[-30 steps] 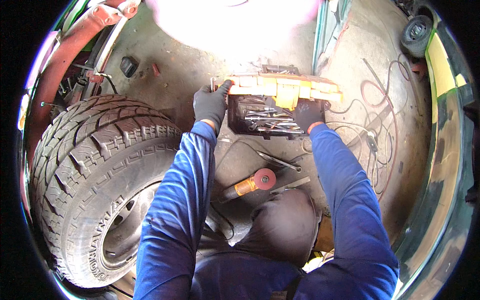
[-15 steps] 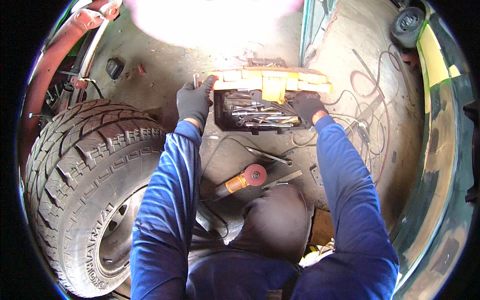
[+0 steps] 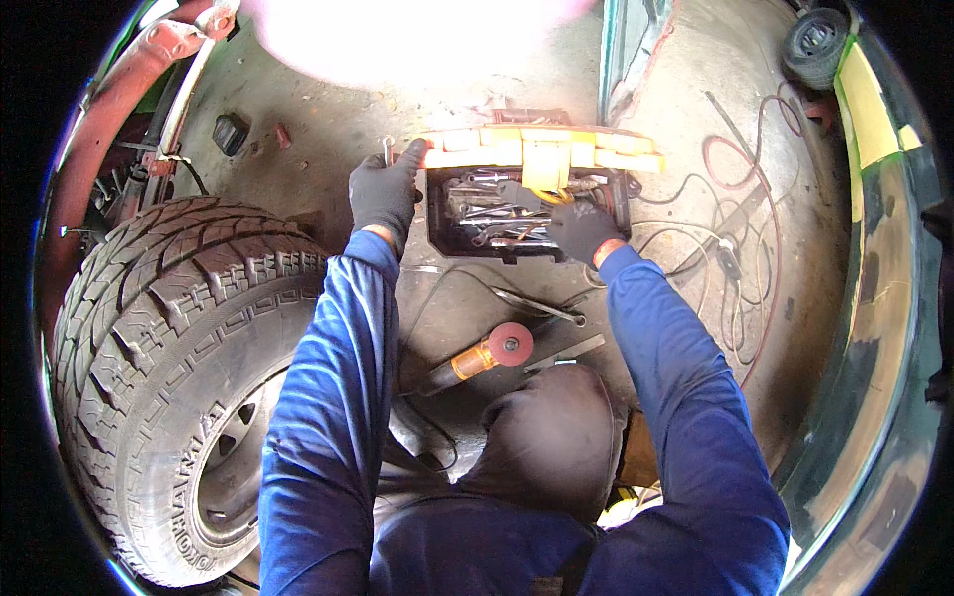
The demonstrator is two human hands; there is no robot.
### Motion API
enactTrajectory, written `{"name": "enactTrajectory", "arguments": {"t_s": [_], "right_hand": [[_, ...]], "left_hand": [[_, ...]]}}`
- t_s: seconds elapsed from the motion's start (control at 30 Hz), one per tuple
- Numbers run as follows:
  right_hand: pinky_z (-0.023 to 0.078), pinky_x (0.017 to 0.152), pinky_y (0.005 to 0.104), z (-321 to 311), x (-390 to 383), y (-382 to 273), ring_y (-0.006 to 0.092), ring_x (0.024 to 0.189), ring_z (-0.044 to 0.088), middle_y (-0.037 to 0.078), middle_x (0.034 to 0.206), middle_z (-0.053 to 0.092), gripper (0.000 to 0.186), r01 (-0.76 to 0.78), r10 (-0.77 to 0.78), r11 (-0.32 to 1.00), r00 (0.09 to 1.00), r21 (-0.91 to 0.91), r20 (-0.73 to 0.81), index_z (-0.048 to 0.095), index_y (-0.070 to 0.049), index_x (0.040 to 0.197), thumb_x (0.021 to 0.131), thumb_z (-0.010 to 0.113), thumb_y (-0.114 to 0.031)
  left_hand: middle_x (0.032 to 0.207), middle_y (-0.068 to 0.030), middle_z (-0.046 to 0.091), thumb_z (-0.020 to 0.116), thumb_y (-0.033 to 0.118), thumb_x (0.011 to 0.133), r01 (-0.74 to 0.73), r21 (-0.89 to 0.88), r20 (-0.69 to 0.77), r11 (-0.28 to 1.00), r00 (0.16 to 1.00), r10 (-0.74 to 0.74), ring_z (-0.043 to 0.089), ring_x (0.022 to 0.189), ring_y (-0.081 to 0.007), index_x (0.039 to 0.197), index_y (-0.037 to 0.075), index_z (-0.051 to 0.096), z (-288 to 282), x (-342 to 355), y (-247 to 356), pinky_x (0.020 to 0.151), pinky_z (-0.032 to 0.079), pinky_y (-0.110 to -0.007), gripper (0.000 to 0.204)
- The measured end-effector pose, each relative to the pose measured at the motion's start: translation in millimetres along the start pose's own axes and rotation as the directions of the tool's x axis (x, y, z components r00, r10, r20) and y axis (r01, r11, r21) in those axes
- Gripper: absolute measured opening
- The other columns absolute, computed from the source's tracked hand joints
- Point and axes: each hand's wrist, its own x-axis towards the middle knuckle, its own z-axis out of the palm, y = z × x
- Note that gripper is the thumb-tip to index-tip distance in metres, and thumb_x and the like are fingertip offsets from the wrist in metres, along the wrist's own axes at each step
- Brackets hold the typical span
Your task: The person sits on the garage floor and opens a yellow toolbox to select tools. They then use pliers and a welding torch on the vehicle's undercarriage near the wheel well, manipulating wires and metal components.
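A black toolbox (image 3: 437, 236) stands on the floor ahead of me with its orange lid (image 3: 497, 149) raised. Inside lie several metal wrenches (image 3: 517, 221) and other hand tools in a heap. My left hand (image 3: 382, 194), in a dark glove, grips the lid's left end. A wrench (image 3: 388, 149) sticks up beside its fingers. Over the right part of the box is my gloved right hand (image 3: 584, 228), fingers curled in among the tools, close to a yellow strip below the lid's middle. What those fingers hold is hidden.
An angle grinder (image 3: 482, 358) with a reddish disc lies near my knee, beside a loose wrench (image 3: 542, 307) and a flat metal strip (image 3: 576, 350). A big tyre (image 3: 179, 348) stands at left. Cables and a hose (image 3: 735, 253) trail over the floor at right, before a vehicle panel (image 3: 884, 298).
My right hand has moved left and slightly down, from the box's right end toward its middle tools. My left hand stays on the lid, which has shifted only slightly.
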Motion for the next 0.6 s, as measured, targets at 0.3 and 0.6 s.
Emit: {"name": "enactTrajectory", "arguments": {"t_s": [0.3,0.6], "right_hand": [[0.045,0.119,0.048,10.7,61.0,-12.4,0.0405,0.134,0.068,0.022,0.141,0.074,0.08,-0.043,0.042,0.999,0.999,0.029,0.024,0.072,-0.01,0.144,0.096,0.063,-0.072],[0.052,0.105,0.0553,10.7,19.3,-26.7,0.0371,0.123,0.068,0.014,0.133,0.075,0.059,0.163,-0.149,0.985,0.969,0.056,-0.197,0.071,-0.013,0.142,0.094,0.078,-0.047]], "left_hand": [[0.069,-0.0088,0.069,0.095,0.051,0.085,0.008,0.018,-0.003,1.0,1.0,-0.008,0.067,0.057,-0.0179,0.09,-0.003,0.074,-0.5,-0.5,2.4,0.056,0.054,-0.036,0.058],[0.072,-0.0112,0.07,0.093,0.054,0.085,0.012,0.027,0.017,1.0,1.0,-0.013,0.07,0.059,-0.0198,0.089,-0.005,0.074,-1.1,3.8,2.7,0.056,0.055,-0.037,0.062]]}}
